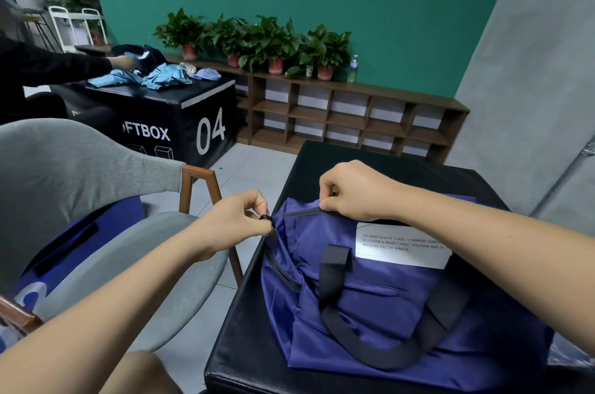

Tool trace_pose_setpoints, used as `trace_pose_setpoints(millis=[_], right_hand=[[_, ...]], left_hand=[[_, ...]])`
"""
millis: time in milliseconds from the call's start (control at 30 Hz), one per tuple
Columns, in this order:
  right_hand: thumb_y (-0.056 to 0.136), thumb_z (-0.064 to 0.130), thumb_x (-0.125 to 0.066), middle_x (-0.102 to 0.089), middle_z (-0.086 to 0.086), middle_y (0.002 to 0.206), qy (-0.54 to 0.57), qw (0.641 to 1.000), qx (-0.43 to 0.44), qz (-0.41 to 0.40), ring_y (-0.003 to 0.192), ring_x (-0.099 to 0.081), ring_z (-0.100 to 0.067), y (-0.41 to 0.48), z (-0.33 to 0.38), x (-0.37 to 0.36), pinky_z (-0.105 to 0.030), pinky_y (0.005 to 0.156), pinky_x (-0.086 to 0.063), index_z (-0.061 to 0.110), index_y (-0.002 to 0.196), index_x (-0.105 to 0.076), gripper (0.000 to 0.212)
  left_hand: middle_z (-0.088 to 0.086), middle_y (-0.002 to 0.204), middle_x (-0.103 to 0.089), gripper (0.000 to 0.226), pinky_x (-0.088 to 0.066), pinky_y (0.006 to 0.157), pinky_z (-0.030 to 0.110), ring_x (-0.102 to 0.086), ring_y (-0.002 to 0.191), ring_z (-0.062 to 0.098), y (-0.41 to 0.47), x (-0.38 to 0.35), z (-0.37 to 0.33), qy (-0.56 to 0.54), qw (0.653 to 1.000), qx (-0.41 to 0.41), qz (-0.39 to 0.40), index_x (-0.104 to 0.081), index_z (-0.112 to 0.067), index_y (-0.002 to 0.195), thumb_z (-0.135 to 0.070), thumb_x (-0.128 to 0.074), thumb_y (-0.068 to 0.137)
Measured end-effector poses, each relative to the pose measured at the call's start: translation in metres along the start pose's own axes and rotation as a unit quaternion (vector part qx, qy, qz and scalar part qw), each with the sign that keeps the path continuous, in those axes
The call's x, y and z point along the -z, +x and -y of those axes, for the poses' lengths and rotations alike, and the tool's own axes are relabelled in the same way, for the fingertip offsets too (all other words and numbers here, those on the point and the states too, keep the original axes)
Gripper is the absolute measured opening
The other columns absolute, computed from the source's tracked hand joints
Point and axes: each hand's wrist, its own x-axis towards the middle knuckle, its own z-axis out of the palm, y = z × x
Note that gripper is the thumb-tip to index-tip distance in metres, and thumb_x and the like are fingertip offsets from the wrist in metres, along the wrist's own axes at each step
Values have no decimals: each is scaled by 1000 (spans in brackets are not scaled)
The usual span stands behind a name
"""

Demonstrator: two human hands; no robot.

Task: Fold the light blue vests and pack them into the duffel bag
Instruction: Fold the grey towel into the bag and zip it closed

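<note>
Left hand point(235, 221) pinches black tab point(265, 218) at far-left corner of duffel bag point(386, 297); right hand point(357, 191) pinches zipper point(301, 212), running left-right between them.

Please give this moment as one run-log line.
duffel bag: flat on black table | left hand: pinches black tab at its end | right hand: pinches zipper strip | light blue vests: on far black box

One duffel bag point(386, 297), one grey chair point(80, 168), two hands point(235, 223) point(357, 191).

Navy duffel bag point(386, 290) — black straps, white label — on black box point(257, 345).
</note>
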Motion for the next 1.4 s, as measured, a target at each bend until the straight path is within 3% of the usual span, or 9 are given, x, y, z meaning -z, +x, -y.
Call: trace_pose_setpoints(millis=[100, 333, 500, 800, 933, 1100, 1167, 1267, 1400], right_hand=[[95, 26, -76, -68, 13, 84, 3, 1000, -11, -3, 82, -65, -5, -15, -16, 10, -24, 68, -50, 24, 81, -73, 15], [95, 24, -75, -70, 15, 81, -32, 999, -36, -17, 78, -64, -1, -50, -61, 33, -15, 64, -44, 23, 80, -75, 14], [91, 29, -77, -72, 17, 79, -53, 994, -90, -43, 78, -65, -2, -89, -115, 60, -24, 69, -48, 27, 76, -74, 16], [91, 29, -82, -72, 19, 77, -82, 980, -161, -80, 78, -63, 3, -169, -185, 93, -19, 67, -43, 32, 78, -75, 16], [93, 28, -81, -74, 17, 81, -60, 978, -180, -90, 81, -66, 2, -189, -195, 96, -22, 70, -46, 30, 80, -77, 13], [94, 27, -80, -74, 17, 78, -49, 976, -183, -106, 78, -66, 3, -198, -201, 97, -17, 67, -44, 29, 80, -77, 14], [94, 27, -80, -74, 17, 76, -44, 975, -188, -110, 77, -66, 2, -200, -203, 100, -21, 68, -45, 29, 79, -76, 16], [95, 29, -80, -74, 15, 76, -46, 973, -193, -117, 77, -68, -4, -204, -206, 106, -27, 69, -49, 31, 77, -74, 19], [95, 31, -79, -73, 16, 77, -52, 970, -197, -131, 76, -68, -3, -213, -211, 115, -24, 66, -48, 31, 78, -74, 18]], left_hand=[[16, 93, -73, 23, -46, 77, 38, -62, 80, 18, 0, 1, -2, 14, 1000, -4, 2, -62, -19, 89, -24, -80, 75], [11, 85, -73, 30, -46, 75, 37, -62, 75, 15, 1, 9, -7, 50, 999, -2, -15, -60, -17, 87, -33, -80, 70], [12, 88, -74, 42, -46, 76, 39, -62, 76, 17, 1, 11, 0, 71, 997, 17, -32, -59, -14, 89, -41, -76, 62], [4, 75, -78, 30, -57, 64, 48, -68, 71, 29, 38, -13, -22, 143, 985, 15, -99, -55, -13, 91, -23, -80, 78], [1, 73, -78, 29, -59, 77, 45, -76, 71, 22, 53, -31, -37, 143, 982, 4, -122, -53, -10, 93, -15, -79, 81], [2, 80, -76, 26, -55, 66, 29, -73, 64, 7, 67, -54, -43, 99, 981, -15, -164, -52, -10, 94, -8, -77, 86], [4, 80, -75, 26, -52, 63, 29, -66, 57, 1, 76, -59, -45, 89, 982, -10, -164, -51, -10, 94, -7, -76, 86], [4, 77, -76, 28, -58, 70, 42, -75, 66, 14, 98, -64, -56, 76, 984, -15, -160, -53, -8, 98, -10, -77, 84], [4, 76, -75, 28, -47, 59, 30, -60, 49, 2, 143, -81, -87, 94, 981, -45, -164, -54, -6, 101, -10, -75, 82]])
